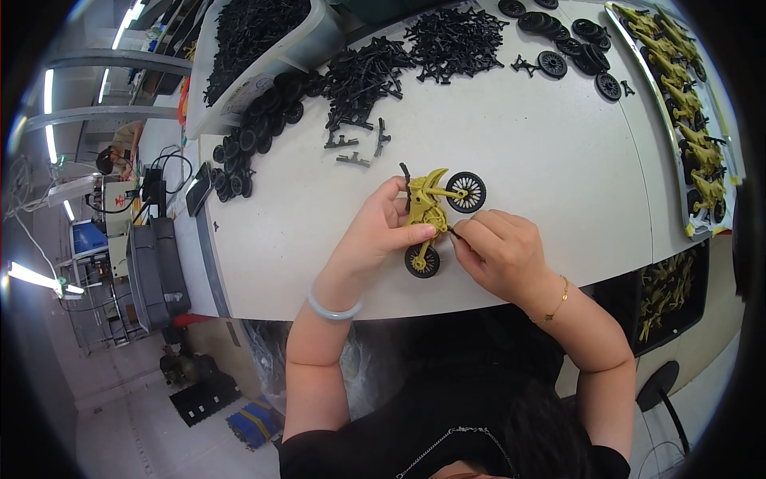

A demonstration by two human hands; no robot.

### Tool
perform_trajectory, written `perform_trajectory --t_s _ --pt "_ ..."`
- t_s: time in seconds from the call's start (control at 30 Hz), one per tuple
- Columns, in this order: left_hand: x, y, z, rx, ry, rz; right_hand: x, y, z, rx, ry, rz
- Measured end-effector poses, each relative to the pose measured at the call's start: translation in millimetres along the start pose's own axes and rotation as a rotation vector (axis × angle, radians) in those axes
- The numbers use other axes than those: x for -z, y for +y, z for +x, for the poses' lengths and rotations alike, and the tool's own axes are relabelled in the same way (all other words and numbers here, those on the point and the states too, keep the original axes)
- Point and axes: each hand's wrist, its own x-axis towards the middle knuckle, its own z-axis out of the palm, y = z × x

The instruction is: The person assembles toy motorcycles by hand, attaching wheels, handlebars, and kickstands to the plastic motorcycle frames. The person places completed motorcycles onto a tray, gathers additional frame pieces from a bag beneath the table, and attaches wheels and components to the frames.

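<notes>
Left hand (pixel 381 219): in the head view, it is gripping a yellow-green plastic toy motorcycle (pixel 427 209) by its body, the thumb pressing across the near face and the fingers curling behind.
Right hand (pixel 504 246): thumb and forefinger are pinching a small black plastic piece (pixel 454 233) against the motorcycle's side; whether the piece is attached, one cannot tell.
Motorcycle: it is standing on end between the two hands, over the white tabletop (pixel 574 176).
Its wheels: one black spoked wheel (pixel 466 192) is sitting above the grip, the other black spoked wheel (pixel 422 261) below it.
Loose parts: three black forked plastic parts (pixel 353 160) are lying beyond the left hand, with a heap of similar black parts (pixel 367 76) spreading farther off.
Bin: a translucent plastic bin (pixel 325 36) is holding more black parts, past the left hand.
Spare wheels: one cluster of black wheels (pixel 247 144) is lying left of the grip, another group of black wheels (pixel 552 64) beyond the right hand.
Tray: well right of the grip, a pale-rimmed tray (pixel 643 73) is carrying a row of yellow-green motorcycles (pixel 702 152).
Dark container: nearer the right forearm, a black container (pixel 692 311) is holding yellow-green parts (pixel 666 287).
</notes>
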Motion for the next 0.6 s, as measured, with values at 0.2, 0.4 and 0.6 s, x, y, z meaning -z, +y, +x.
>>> perform_trajectory --t_s 0.2,0.4,0.6 --pt "1 -3 -1 -0.042 0.019 0.049 1 2 0 0.034 -0.04 -0.006" --pt "-6 -4 -7 -0.047 0.008 0.159 16 -1 6 0.007 0.033 0.069" --pt "-9 -14 -14 -0.213 -0.021 0.373 23 -4 33 -0.324 0.005 0.3"
